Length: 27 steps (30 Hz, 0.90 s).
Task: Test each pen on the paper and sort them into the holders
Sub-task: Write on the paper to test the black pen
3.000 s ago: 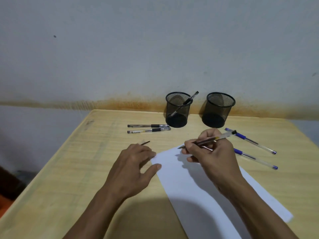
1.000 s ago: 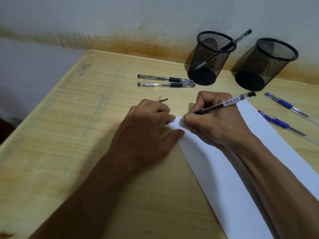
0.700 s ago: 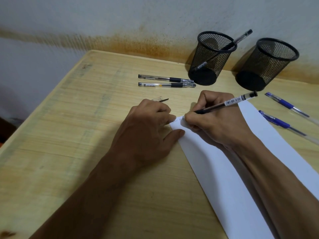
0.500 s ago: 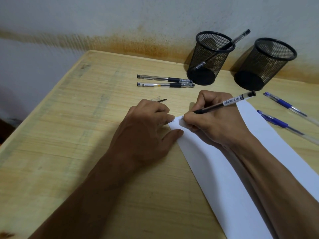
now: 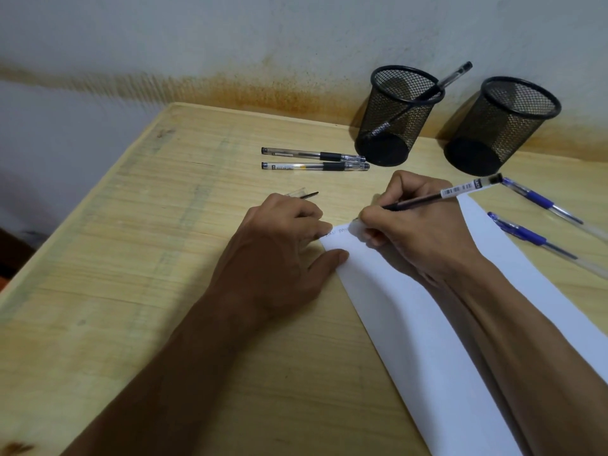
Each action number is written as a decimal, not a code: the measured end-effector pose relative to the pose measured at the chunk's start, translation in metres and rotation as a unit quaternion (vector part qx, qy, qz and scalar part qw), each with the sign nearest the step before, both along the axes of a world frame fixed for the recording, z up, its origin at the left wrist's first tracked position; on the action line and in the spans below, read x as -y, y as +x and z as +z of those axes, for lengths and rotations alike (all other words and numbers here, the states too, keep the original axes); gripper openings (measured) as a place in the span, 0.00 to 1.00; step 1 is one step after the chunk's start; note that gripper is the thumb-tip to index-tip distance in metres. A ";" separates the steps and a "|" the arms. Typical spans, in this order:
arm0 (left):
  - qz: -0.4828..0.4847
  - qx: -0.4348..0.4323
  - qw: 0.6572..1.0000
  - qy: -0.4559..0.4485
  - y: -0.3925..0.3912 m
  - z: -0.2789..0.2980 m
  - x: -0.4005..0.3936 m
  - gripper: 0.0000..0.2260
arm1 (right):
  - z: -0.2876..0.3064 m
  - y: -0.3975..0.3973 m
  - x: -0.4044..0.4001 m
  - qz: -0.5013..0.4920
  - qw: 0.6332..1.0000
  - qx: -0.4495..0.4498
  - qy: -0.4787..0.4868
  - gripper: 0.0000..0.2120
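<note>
My right hand is curled round a black pen, pinching it low on the barrel, with the tip down on the top corner of the white paper, where a few faint marks show beside my fingers. The pen's back end, with its white label, points up and to the right, toward the right holder. My left hand lies on the wooden table with its fingers bent under; the thumb presses on the paper's left edge, and I cannot tell whether the curled fingers hold anything. A clear pen cap with a dark clip pokes out just beyond its knuckles.

At the back, by the stained wall, stand two black mesh cups. The left holder has one pen leaning inside, its end sticking out over the rim on the right. I can see nothing inside the right one. Two capped black pens lie side by side just left of the left holder. Two blue pens lie on the table to the right of the paper, apart from each other
</note>
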<state>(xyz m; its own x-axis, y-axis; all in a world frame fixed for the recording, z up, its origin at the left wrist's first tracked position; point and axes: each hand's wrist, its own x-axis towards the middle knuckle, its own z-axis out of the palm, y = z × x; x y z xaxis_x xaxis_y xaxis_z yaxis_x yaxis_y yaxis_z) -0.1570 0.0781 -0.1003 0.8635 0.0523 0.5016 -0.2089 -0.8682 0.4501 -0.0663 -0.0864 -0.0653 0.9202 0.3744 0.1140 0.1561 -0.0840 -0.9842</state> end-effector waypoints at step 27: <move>0.200 -0.085 0.976 -0.015 0.012 0.025 0.003 0.05 | 0.037 -0.052 0.074 -0.053 0.991 -0.080 0.089 0.06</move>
